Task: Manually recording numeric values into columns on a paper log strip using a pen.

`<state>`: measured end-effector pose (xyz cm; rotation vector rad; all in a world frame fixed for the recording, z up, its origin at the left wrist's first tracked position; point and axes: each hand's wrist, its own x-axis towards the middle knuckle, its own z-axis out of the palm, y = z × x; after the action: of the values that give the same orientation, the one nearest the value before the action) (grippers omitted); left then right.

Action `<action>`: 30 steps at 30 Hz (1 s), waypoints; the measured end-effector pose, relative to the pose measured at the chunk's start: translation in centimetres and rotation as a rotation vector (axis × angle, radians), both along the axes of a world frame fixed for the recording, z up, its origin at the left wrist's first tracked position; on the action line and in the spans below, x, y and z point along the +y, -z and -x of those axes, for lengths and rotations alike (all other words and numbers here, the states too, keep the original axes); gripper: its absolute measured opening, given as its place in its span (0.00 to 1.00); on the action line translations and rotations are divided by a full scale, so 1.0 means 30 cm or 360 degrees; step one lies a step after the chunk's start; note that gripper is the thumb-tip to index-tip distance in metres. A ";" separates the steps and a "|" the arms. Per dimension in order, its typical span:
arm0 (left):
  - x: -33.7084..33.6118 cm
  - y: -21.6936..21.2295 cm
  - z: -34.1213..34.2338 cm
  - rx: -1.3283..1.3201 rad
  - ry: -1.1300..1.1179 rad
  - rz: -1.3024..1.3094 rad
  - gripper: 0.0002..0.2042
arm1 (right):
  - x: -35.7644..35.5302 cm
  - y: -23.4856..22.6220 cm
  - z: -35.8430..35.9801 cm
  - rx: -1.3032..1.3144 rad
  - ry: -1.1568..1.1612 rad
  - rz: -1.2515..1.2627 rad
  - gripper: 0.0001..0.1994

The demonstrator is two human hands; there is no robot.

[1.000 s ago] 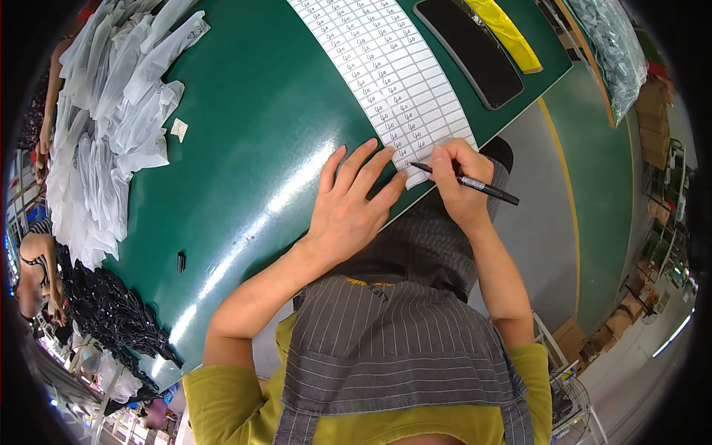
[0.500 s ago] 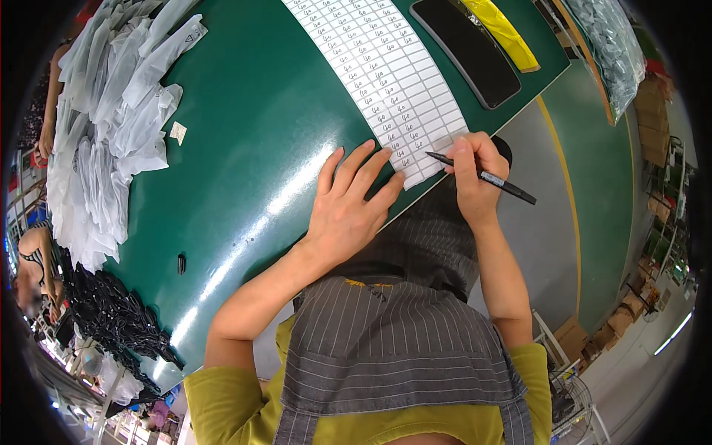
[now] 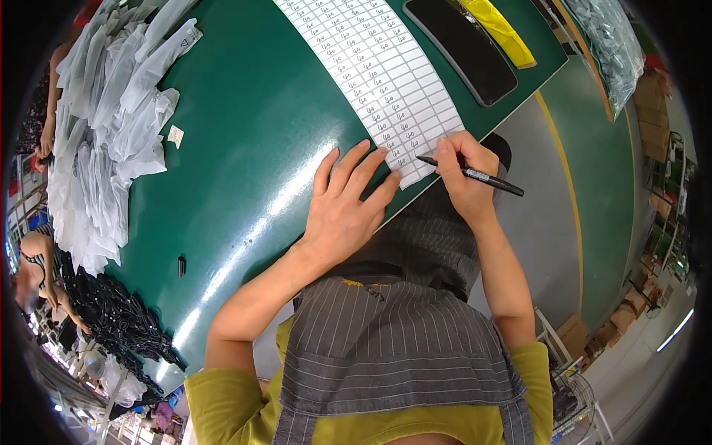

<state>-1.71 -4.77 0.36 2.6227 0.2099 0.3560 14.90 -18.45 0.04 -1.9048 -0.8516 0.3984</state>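
A long white sheet of labels (image 3: pixel 386 81), ruled in a grid with handwriting in many cells, lies across the green table by its near edge. My right hand (image 3: pixel 467 174) is closed round a black marker pen (image 3: pixel 495 182); its tip meets the sheet near the lower end, in a column beside filled cells. My left hand (image 3: pixel 348 200) lies flat with fingers spread, its fingertips at the sheet's left edge. The pen's black cap (image 3: pixel 182 266) stands apart on the table to the left.
Clear plastic bags (image 3: pixel 111 141) pile up at the left, above a heap of black cords (image 3: pixel 119 319). A dark phone (image 3: pixel 463 52) and a yellow packet (image 3: pixel 504 33) lie beyond the sheet. A small paper scrap (image 3: pixel 175 136) is near the bags. Another person's arm (image 3: pixel 55 274) shows far left.
My right hand and the pen have shifted slightly left, to the lower cells of the sheet. My left hand stays in place. At far left, the other person's arm has reached toward the cords.
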 end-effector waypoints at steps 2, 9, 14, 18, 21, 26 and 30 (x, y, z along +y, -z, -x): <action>-0.002 -0.001 0.000 0.0006 -0.0001 0.0003 0.20 | -0.004 0.011 0.001 0.0000 0.0058 -0.0058 0.09; 0.000 -0.008 -0.001 0.0014 -0.0004 0.0012 0.20 | 0.008 0.004 0.008 -0.0013 0.0054 -0.0049 0.10; -0.003 -0.010 -0.003 0.0014 -0.0006 0.0033 0.20 | 0.014 0.010 0.012 0.0131 0.0218 -0.0210 0.09; -0.002 -0.009 -0.001 0.0009 -0.0005 0.0029 0.20 | 0.018 0.009 0.008 0.0056 0.0164 -0.0166 0.09; -0.001 -0.009 -0.001 0.0009 -0.0004 0.0046 0.20 | 0.012 0.014 0.008 0.0079 0.0193 -0.0182 0.10; 0.002 -0.007 0.003 0.0028 0.0016 0.0050 0.21 | 0.002 -0.042 0.019 0.0514 0.0413 -0.0406 0.10; 0.004 -0.010 0.003 0.0026 0.0049 0.0029 0.21 | -0.011 -0.071 0.033 0.0086 0.0178 -0.0357 0.11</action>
<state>-1.80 -4.66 0.67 2.6089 0.1774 0.3204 13.92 -18.78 2.18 -1.7172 -0.7192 0.2731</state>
